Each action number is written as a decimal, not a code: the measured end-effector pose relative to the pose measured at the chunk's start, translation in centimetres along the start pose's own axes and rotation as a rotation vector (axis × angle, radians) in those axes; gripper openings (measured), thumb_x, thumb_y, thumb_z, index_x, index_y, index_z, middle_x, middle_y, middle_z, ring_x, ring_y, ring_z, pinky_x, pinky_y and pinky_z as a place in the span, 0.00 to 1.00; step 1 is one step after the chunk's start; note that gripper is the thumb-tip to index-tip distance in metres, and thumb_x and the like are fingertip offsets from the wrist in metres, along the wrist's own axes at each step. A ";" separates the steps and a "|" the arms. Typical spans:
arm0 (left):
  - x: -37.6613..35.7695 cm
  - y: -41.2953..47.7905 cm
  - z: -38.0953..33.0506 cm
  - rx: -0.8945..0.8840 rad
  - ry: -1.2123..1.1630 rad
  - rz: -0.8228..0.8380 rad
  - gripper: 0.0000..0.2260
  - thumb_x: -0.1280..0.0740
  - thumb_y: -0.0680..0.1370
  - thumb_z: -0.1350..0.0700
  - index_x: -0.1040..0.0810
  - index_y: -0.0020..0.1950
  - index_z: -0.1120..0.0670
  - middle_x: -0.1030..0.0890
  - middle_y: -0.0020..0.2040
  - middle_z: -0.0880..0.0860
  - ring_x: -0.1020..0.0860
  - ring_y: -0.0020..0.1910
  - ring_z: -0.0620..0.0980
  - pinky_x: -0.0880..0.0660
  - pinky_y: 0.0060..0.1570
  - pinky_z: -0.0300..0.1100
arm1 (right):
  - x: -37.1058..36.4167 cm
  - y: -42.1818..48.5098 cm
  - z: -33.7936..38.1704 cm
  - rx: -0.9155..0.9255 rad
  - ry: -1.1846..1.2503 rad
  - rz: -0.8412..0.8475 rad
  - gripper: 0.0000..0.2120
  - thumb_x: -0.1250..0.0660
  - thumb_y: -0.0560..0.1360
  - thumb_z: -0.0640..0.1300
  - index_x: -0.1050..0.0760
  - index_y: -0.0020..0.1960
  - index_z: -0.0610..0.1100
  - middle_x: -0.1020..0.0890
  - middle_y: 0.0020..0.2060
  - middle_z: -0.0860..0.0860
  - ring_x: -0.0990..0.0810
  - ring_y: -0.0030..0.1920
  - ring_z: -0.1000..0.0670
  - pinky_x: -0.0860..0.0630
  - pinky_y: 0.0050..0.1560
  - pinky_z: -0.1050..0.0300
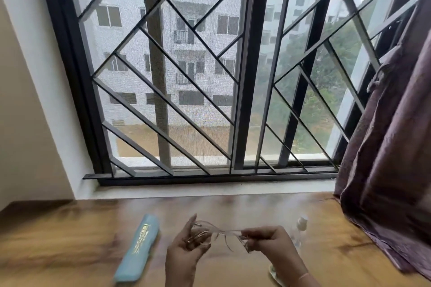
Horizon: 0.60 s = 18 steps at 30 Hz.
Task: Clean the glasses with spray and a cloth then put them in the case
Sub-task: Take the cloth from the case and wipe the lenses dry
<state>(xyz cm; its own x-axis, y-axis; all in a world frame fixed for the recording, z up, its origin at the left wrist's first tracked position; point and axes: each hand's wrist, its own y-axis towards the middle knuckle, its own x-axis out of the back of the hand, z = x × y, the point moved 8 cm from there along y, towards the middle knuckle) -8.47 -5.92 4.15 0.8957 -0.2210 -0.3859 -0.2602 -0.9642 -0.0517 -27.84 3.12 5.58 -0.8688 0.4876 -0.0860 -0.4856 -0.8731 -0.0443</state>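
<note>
Both hands hold a pair of clear-framed glasses point(215, 232) above the wooden table point(70, 240). My left hand point(186, 247) grips the left end, my right hand point(270, 240) pinches the right end. The image is blurred. A light blue glasses case point(138, 248), shut, lies on the table left of my hands. A small clear spray bottle point(300, 226) with a white cap stands just behind my right hand. A pale bit of cloth point(275, 274) shows under my right wrist, mostly hidden.
A barred window point(210, 77) with a stone sill point(210, 190) runs along the table's far edge. A purple curtain point(391, 147) hangs at the right and drapes onto the table. A cream wall point(23, 123) stands on the left.
</note>
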 end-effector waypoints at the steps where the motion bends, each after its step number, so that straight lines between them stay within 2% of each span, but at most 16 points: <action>1: 0.6 0.1 0.5 0.006 0.041 0.023 0.31 0.36 0.63 0.84 0.24 0.56 0.54 0.17 0.34 0.55 0.17 0.35 0.47 0.23 0.33 0.34 | 0.2 0.2 -0.5 -0.020 -0.016 0.010 0.21 0.38 0.63 0.17 0.16 0.31 0.40 0.18 0.27 0.41 0.23 0.24 0.51 0.26 0.28 0.63; 4: 2.0 0.0 2.4 0.083 0.174 0.093 0.27 0.35 0.58 0.73 0.25 0.56 0.57 0.17 0.38 0.57 0.17 0.37 0.48 0.23 0.34 0.33 | 0.6 0.4 -2.3 -0.090 -0.061 0.037 0.16 0.33 0.61 0.20 0.16 0.32 0.40 0.17 0.28 0.42 0.23 0.24 0.52 0.27 0.28 0.64; 7: 3.4 0.2 4.5 0.159 0.398 0.124 0.27 0.35 0.59 0.70 0.25 0.59 0.63 0.20 0.42 0.60 0.18 0.35 0.42 0.25 0.34 0.30 | 0.6 0.4 -4.8 -0.168 -0.131 0.063 0.17 0.33 0.63 0.20 0.16 0.32 0.41 0.16 0.31 0.41 0.22 0.28 0.51 0.25 0.31 0.62; 9: 4.2 0.4 6.0 0.188 0.569 0.137 0.25 0.35 0.65 0.75 0.27 0.61 0.66 0.21 0.41 0.55 0.21 0.31 0.34 0.27 0.33 0.26 | 0.8 0.3 -6.3 -0.219 -0.160 0.048 0.19 0.35 0.64 0.19 0.17 0.32 0.41 0.16 0.31 0.42 0.22 0.28 0.52 0.26 0.29 0.64; 11: 4.1 0.0 6.0 0.117 0.797 0.185 0.22 0.32 0.68 0.71 0.24 0.62 0.60 0.23 0.41 0.42 0.23 0.34 0.30 0.30 0.37 0.21 | 1.0 0.3 -7.6 -0.259 -0.172 0.018 0.21 0.35 0.65 0.20 0.17 0.30 0.44 0.16 0.29 0.46 0.21 0.27 0.55 0.26 0.28 0.67; 12: 4.3 0.1 5.8 0.032 0.925 0.182 0.22 0.29 0.66 0.67 0.22 0.60 0.56 0.24 0.39 0.37 0.22 0.36 0.33 0.32 0.39 0.20 | 1.1 0.4 -8.2 -0.266 -0.185 0.000 0.21 0.33 0.65 0.21 0.17 0.29 0.45 0.16 0.29 0.48 0.20 0.28 0.56 0.26 0.30 0.68; 14: 4.2 0.0 5.5 -0.145 1.130 0.194 0.24 0.23 0.55 0.55 0.16 0.50 0.53 0.24 0.38 0.35 0.20 0.39 0.46 0.31 0.40 0.22 | 1.5 0.4 -9.0 -0.264 -0.201 -0.041 0.20 0.30 0.63 0.23 0.17 0.28 0.48 0.16 0.29 0.50 0.19 0.29 0.58 0.24 0.33 0.69; 15: 3.6 -0.3 5.2 -0.236 1.291 0.199 0.27 0.24 0.51 0.48 0.16 0.49 0.51 0.23 0.42 0.38 0.20 0.41 0.50 0.26 0.43 0.28 | 1.7 0.4 -9.3 -0.265 -0.201 -0.054 0.19 0.29 0.63 0.24 0.17 0.28 0.48 0.16 0.29 0.50 0.20 0.30 0.58 0.24 0.33 0.69; 16: 3.4 -0.3 5.3 -0.213 1.403 0.229 0.29 0.25 0.55 0.44 0.19 0.55 0.49 0.23 0.51 0.41 0.21 0.49 0.53 0.25 0.50 0.33 | 1.8 0.4 -9.5 -0.270 -0.210 -0.065 0.18 0.28 0.63 0.24 0.17 0.29 0.47 0.16 0.29 0.50 0.20 0.29 0.58 0.24 0.32 0.69; 18: 3.5 -0.4 5.8 -0.077 1.512 0.222 0.29 0.32 0.69 0.43 0.35 0.70 0.42 0.36 0.70 0.44 0.37 0.68 0.52 0.37 0.67 0.40 | 1.8 0.5 -9.9 -0.277 -0.215 -0.069 0.15 0.31 0.65 0.23 0.16 0.35 0.42 0.17 0.26 0.51 0.22 0.26 0.60 0.27 0.27 0.71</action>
<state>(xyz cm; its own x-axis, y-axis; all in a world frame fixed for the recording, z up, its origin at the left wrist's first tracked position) -7.32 -5.42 -2.48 0.3721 -0.2498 0.8940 -0.4586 -0.8868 -0.0569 -28.67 3.56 -4.49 -0.8496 0.5094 0.1368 -0.5249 -0.7914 -0.3132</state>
